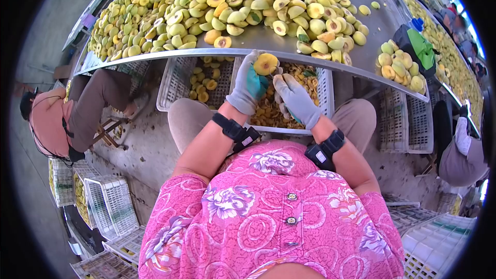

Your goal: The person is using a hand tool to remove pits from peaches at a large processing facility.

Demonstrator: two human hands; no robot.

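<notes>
so the left hand (247, 89) is up at the near edge of the metal table (385, 18), wrist bent up from the forearm, teal palm side turned inward, and it's pinching a fruit half (265, 64) in its fingers. cut face is toward the camera, yellow flesh with a brownish middle, sitting right by the table rim and above the crates between the knees. the right hand (296, 99) comes in from the other side, back of the grey glove up, fingers bent and angled across toward the left one, tips just beside the fruit. can't tell if it's gripping anything, the fingers hide that bit. both forearms reach forward, elbows out wide. below the hands there's a white crate (324, 90) with a mess of yellowish pieces, and next to it another crate (173, 83) holding fruit halves. big pile of cut fruit (258, 2) on the table up top. for writing: each wrist has a black strap, left strap (229, 126) and right strap (330, 149), both with a little white label on them, but the print is too small to read.
</notes>
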